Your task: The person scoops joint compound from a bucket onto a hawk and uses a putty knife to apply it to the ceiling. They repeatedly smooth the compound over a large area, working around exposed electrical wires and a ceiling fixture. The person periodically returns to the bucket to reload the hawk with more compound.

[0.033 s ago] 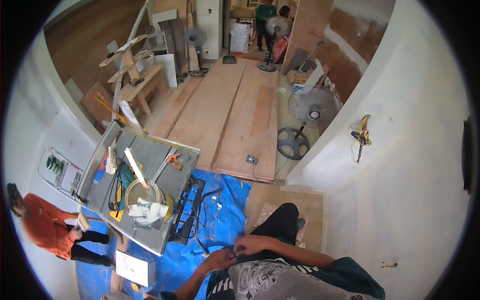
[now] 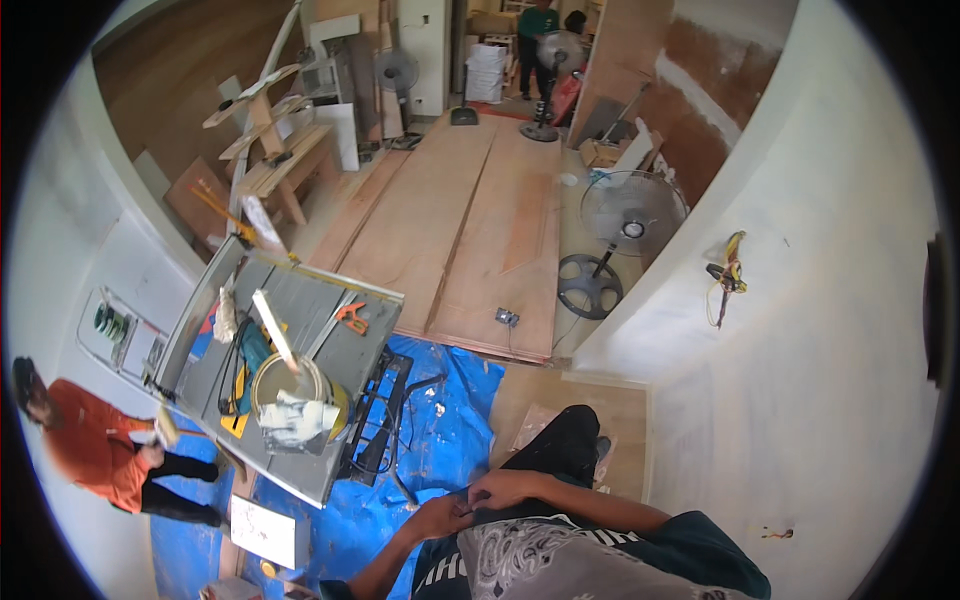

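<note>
My left hand (image 2: 441,518) and my right hand (image 2: 498,489) meet in front of my body, close over the dark cloth at my lap. Both have their fingers curled in and the fingertips together. Whatever lies between them, if anything, is too small or hidden to make out. A grey patterned cloth (image 2: 520,562) covers my front just below the hands. Beyond them, a blue tarp (image 2: 440,400) spreads over the floor. To the left stands a grey table saw (image 2: 300,485), bearing a paint bucket (image 2: 345,400) with a stick and a white-smeared tool, plus an orange clamp (image 2: 352,318).
Plywood sheets (image 2: 400,240) lie ahead with a small device (image 2: 507,317) on them. A pedestal fan (image 2: 632,230) stands at right, by a wall with hanging wires (image 2: 732,270). At left, a person in orange (image 2: 90,440) holds a roller. Another person (image 2: 537,30) stands far back.
The whole view has shifted very slightly. My hands stay together in the same place, and the person in orange has moved the roller a little.
</note>
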Available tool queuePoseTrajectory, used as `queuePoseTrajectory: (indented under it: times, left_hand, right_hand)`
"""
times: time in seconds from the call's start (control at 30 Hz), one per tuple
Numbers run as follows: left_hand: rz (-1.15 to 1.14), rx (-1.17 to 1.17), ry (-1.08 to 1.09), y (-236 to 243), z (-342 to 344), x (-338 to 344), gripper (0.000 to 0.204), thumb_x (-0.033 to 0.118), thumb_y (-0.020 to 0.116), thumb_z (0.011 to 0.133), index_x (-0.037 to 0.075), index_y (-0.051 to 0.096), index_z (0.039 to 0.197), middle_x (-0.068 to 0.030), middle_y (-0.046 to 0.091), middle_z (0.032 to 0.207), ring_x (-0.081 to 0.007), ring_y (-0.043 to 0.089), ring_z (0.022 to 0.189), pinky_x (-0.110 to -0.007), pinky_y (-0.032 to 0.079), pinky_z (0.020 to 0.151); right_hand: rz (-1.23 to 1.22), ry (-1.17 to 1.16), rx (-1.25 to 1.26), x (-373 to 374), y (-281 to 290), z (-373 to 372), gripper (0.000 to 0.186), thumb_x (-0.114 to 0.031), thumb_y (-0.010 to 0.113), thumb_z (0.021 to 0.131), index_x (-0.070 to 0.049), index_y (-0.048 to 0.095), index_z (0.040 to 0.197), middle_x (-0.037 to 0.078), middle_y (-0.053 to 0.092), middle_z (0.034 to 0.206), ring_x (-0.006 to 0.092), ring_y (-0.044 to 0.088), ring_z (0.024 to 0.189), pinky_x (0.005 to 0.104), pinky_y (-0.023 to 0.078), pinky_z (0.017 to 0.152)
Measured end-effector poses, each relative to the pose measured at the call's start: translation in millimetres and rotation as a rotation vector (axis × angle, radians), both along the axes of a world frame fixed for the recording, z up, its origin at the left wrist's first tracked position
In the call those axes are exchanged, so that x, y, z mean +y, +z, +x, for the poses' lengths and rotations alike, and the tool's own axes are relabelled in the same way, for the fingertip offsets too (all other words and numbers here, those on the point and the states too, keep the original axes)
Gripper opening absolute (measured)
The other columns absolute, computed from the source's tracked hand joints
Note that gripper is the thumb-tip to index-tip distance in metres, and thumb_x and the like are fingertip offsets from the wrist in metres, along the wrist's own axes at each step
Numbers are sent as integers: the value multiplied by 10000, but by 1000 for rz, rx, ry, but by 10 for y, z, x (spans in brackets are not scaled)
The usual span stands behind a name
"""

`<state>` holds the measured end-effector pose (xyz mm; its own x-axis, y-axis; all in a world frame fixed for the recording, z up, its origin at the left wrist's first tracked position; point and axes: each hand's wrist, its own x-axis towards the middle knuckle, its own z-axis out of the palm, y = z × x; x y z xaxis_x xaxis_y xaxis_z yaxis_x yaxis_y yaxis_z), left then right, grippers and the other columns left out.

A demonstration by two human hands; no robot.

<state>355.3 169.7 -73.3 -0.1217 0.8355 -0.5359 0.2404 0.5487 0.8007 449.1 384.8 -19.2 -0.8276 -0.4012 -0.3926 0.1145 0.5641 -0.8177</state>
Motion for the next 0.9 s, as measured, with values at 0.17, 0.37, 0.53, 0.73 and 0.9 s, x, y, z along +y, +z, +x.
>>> queuePoseTrajectory:
  times: [0.17,0.37,0.53,0.73,0.9]
  left_hand:
    - [103,-426,209,94,-6,-224,348,121,719,842,-23,623,1144,-64,667,1018,-136,616,934,-283,502,852]
    - [101,-390,314,260,138,-312,393,167,716,851,-44,619,1168,-134,680,1046,-189,642,974,-316,511,887]
    - [160,-301,378,275,254,-362,403,193,725,855,-50,641,1166,-157,698,1039,-202,661,981,-326,517,902]
    - [84,-225,360,541,274,-362,399,206,702,882,-33,646,1196,-146,705,1088,-179,662,989,-316,516,908]
    - [46,-207,446,698,304,-344,385,213,694,902,-19,650,1207,-148,702,1119,-171,654,1018,-301,500,919]
  right_hand:
    - [-64,118,-340,48,137,-184,356,-301,675,851,-58,687,1112,113,709,1038,213,659,943,338,501,838]
    - [-41,145,-348,8,0,-153,378,-291,643,825,-51,687,1114,118,706,1039,226,656,954,346,501,846]
    - [-19,101,-221,-14,-193,-11,365,-361,662,825,-62,708,1030,109,719,965,228,677,889,352,518,797]
    - [7,12,-101,-122,-193,111,321,-347,662,829,-47,700,936,124,703,883,252,673,826,368,514,753]
    - [-1,-120,35,-132,-157,258,322,-330,620,863,-23,676,947,119,697,879,241,673,813,368,513,742]
